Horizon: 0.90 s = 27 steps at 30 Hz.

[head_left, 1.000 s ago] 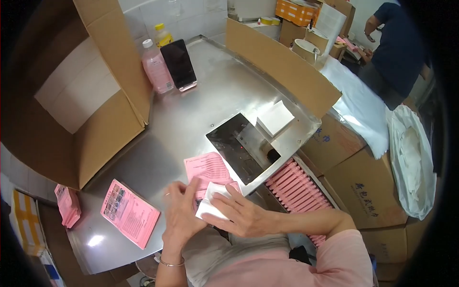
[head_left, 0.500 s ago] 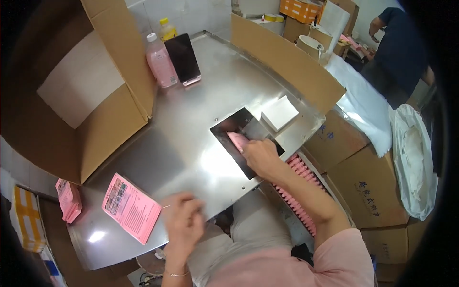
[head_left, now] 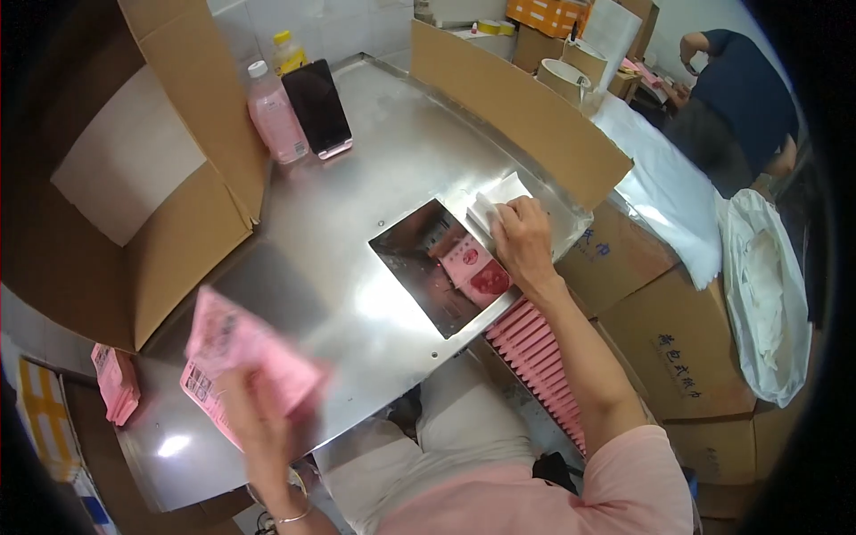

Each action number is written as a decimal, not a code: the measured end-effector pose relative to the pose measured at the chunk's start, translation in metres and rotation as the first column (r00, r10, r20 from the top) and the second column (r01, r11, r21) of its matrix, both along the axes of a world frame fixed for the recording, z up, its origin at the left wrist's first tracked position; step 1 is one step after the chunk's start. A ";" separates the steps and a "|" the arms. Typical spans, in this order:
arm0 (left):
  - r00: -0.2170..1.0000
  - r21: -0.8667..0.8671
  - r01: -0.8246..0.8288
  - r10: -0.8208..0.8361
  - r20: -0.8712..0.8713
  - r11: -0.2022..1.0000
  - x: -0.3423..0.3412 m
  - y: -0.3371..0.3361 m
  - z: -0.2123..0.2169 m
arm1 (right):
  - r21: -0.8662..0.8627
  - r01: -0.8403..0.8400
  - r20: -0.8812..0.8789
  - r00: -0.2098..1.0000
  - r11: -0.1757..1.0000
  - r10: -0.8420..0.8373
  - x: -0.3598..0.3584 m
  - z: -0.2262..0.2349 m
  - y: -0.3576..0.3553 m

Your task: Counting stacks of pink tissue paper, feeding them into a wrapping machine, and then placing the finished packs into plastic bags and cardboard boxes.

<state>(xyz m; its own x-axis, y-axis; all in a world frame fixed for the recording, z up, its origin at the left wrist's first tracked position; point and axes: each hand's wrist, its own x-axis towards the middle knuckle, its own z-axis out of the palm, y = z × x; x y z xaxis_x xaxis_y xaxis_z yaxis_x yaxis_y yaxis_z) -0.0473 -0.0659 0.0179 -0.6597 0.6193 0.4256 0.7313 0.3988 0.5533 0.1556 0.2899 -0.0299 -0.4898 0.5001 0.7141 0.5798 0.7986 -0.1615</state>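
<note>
Left hand (head_left: 267, 419) is gripping a blurred pink packet (head_left: 241, 348), fingers closed around its lower edge. Right hand (head_left: 524, 242) is lying flat, fingers spread narrow, on white sheets (head_left: 493, 201) beside the dark tray (head_left: 428, 263).

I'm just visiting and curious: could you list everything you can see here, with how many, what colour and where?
Shiny steel worktable: one, silver, centre.
Rectangular opening in the table: one, dark, mid-table; a pink packet lies in it.
Stack of white sheets: one, beside the opening.
Pink drink bottle: one, far left of table.
Yellow-capped bottle: one, behind it.
Black phone: one, propped upright.
Open cardboard box: one, brown, left.
Row of pink packets: many, below the table edge, right.
Co-worker in dark shirt: one, far right.
Left hand: lifting a pink leaflet, blurred.
Right hand: on the white sheets.
</note>
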 end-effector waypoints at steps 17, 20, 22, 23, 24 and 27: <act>0.895 -0.054 0.422 -0.425 -0.133 0.905 0.064 0.088 -0.031 | -0.033 -0.014 0.034 0.999 0.999 0.015 0.012 0.004 0.005; 0.870 -0.048 0.479 -0.481 -0.106 0.876 0.066 0.092 -0.034 | -0.030 0.016 -0.054 0.998 0.999 -0.017 0.012 0.009 0.006; 0.852 -0.024 0.514 -0.513 -0.107 0.858 0.063 0.092 -0.033 | -0.125 -0.193 -0.161 0.972 0.973 0.172 -0.003 0.002 -0.023; 0.860 -0.023 0.502 -0.502 -0.091 0.865 0.059 0.086 -0.030 | -0.047 -0.386 -0.043 0.922 0.921 0.384 -0.013 0.002 -0.055; 0.862 -0.016 0.502 -0.502 -0.073 0.865 0.055 0.083 -0.030 | 0.009 -0.559 0.093 0.826 0.829 0.556 -0.014 0.004 -0.093; 0.916 -0.131 0.376 -0.389 -0.094 0.917 0.046 0.073 -0.031 | 0.025 -0.803 0.117 0.594 0.596 0.796 -0.010 0.003 -0.165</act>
<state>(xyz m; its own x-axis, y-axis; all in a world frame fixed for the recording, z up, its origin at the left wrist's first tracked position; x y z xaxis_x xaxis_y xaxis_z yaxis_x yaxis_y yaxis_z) -0.0013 0.0075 -0.0127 -0.3130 0.8609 0.4011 0.8960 0.1276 0.4253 0.1454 0.1251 -0.0266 -0.7285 -0.1694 0.6638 -0.2883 0.9548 -0.0727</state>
